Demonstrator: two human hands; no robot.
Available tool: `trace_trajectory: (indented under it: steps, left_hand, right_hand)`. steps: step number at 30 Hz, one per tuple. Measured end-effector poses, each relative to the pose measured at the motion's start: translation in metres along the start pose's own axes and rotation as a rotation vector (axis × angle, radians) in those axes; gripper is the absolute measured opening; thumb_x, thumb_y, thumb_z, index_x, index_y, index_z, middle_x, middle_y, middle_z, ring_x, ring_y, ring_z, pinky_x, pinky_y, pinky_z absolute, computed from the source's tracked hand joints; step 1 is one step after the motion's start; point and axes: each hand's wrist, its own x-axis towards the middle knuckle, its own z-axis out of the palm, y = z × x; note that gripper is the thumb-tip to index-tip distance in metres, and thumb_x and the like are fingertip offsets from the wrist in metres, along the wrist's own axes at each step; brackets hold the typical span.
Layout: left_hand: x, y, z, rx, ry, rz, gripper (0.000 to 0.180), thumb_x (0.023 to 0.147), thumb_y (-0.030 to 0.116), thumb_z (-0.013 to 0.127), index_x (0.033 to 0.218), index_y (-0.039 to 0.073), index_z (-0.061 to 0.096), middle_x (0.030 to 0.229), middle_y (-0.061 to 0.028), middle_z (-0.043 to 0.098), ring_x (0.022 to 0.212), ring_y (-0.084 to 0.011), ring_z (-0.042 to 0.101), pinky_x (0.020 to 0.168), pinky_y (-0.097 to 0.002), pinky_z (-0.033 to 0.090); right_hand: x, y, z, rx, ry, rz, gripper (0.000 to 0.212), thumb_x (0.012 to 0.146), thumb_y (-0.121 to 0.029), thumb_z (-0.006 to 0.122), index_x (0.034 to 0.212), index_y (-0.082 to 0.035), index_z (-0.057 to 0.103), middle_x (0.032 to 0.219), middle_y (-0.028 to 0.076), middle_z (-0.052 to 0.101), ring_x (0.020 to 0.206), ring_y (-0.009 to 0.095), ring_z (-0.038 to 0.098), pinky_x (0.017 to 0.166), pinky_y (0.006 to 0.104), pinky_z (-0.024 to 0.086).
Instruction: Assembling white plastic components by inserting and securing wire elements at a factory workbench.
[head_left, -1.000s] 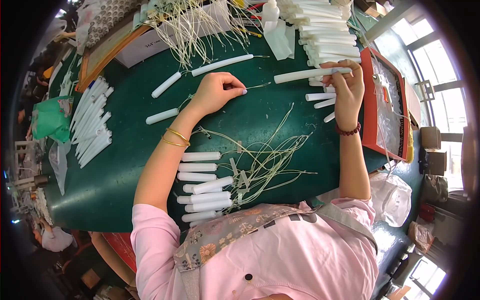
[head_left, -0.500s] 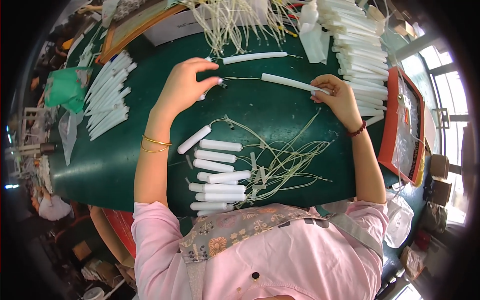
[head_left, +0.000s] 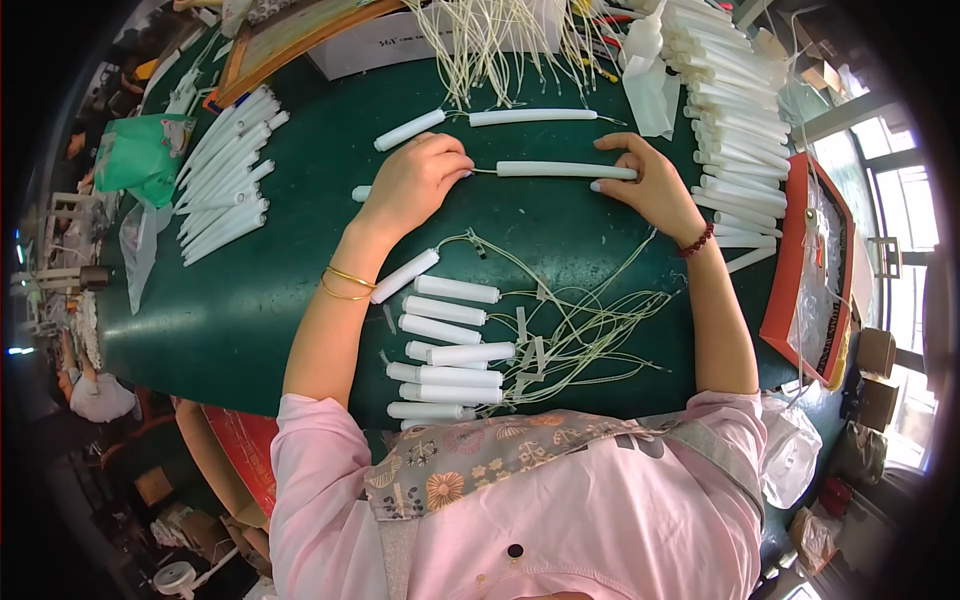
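My left hand (head_left: 420, 180) is closed in a pinch on a thin pale cord (head_left: 484, 171) that leads into the left end of a long white tube (head_left: 565, 171). Around the right end of that tube, my right hand (head_left: 650, 185) has its thumb and fingers apart; whether its palm touches the tube I cannot tell. One end of a short white cylinder (head_left: 362, 193) shows left of my left hand. Farther off lie another long white tube (head_left: 533, 117) and a short white cylinder (head_left: 410, 130), joined by a cord. Several short white cylinders (head_left: 457, 289) with tangled cords (head_left: 590, 320) lie near me.
A stack of white tubes (head_left: 740, 140) lies at the right, beside a red box (head_left: 805, 270). More white tubes (head_left: 228, 175) and a green bag (head_left: 140, 160) are at the left. Pale cords (head_left: 500, 50) hang at the back, near a white bottle (head_left: 643, 40).
The tube in work has slid left along the cord toward my left hand and now lies nearly level. My right hand has loosened its pinch; my left fingers have closed on the cord.
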Motion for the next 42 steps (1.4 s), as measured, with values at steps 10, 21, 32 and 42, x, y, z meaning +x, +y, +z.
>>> trace_trajectory:
  steps: [10, 21, 32, 42]
  left_hand:
    - [0.007, 0.018, 0.001, -0.108, -0.046, -0.348, 0.009, 0.096, 0.012, 0.073, 0.099, 0.003, 0.073, 0.095, -0.0093, 0.069, 0.083, -0.0300, 0.068, 0.076, -0.0400, 0.055]
    - [0.004, 0.012, 0.012, 0.060, 0.044, -0.103, 0.011, 0.091, 0.007, 0.077, 0.101, 0.006, 0.080, 0.096, -0.0078, 0.072, 0.082, -0.0291, 0.070, 0.074, -0.0390, 0.057]
    - [0.002, 0.010, 0.011, -0.480, 0.068, -0.442, 0.024, 0.095, -0.002, 0.075, 0.118, 0.000, 0.066, 0.096, -0.0042, 0.073, 0.086, -0.0096, 0.069, 0.077, -0.0232, 0.056]
    - [-0.004, 0.004, -0.061, 0.265, -0.223, -0.188, 0.041, 0.075, 0.021, 0.091, 0.111, 0.011, 0.073, 0.112, -0.0050, 0.070, 0.097, -0.0279, 0.069, 0.095, -0.0398, 0.051]
  right_hand:
    - [-0.002, 0.003, 0.003, -0.016, -0.018, -0.048, 0.016, 0.096, -0.007, 0.077, 0.108, 0.001, 0.072, 0.092, -0.002, 0.068, 0.077, 0.002, 0.057, 0.068, 0.0207, 0.047]
    - [0.008, 0.032, 0.009, 0.244, 0.024, 0.006, 0.022, 0.097, -0.009, 0.076, 0.117, -0.001, 0.072, 0.087, -0.004, 0.067, 0.068, 0.000, 0.052, 0.059, 0.0181, 0.041]
    - [0.005, 0.020, 0.003, 0.084, 0.027, 0.110, 0.022, 0.092, -0.017, 0.081, 0.109, -0.004, 0.082, 0.087, 0.004, 0.073, 0.075, 0.009, 0.058, 0.071, 0.0252, 0.048]
    - [0.015, 0.017, 0.010, -0.529, 0.259, -0.392, 0.016, 0.089, -0.017, 0.080, 0.105, -0.013, 0.080, 0.099, 0.003, 0.070, 0.094, 0.024, 0.066, 0.087, 0.0384, 0.050]
